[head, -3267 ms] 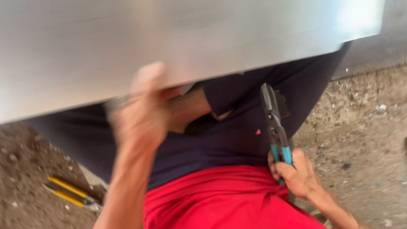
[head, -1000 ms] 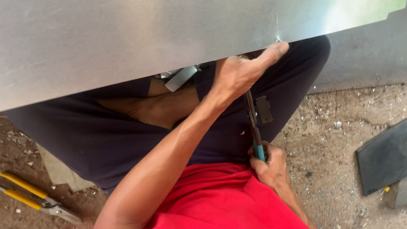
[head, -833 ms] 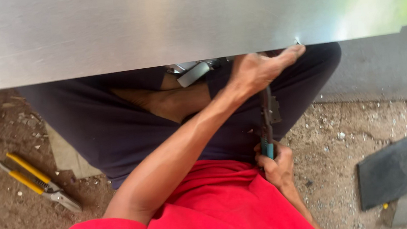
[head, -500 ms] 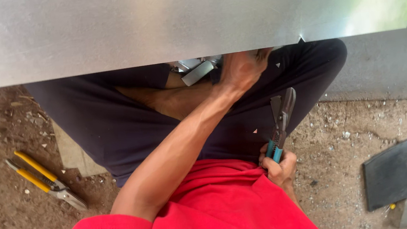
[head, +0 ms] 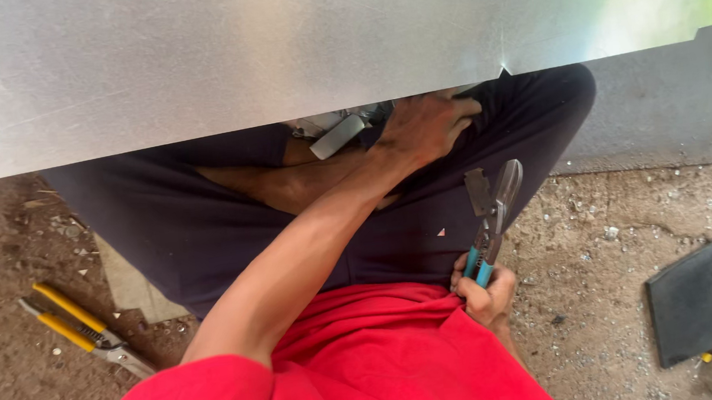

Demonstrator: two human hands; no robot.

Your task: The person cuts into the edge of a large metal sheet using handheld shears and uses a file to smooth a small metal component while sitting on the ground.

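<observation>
Paused mid-cut on metal sheet (head: 272, 51): right hand (head: 487, 293) clenched round blue-handled snips (head: 490, 222), blades apart; left hand (head: 427, 125) curled at sheet's edge, grip unclear.

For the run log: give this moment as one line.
left hand: at metal sheet lower edge | right hand: holds blue-handled snips, blades open | yellow-handled snips: on ground
</observation>
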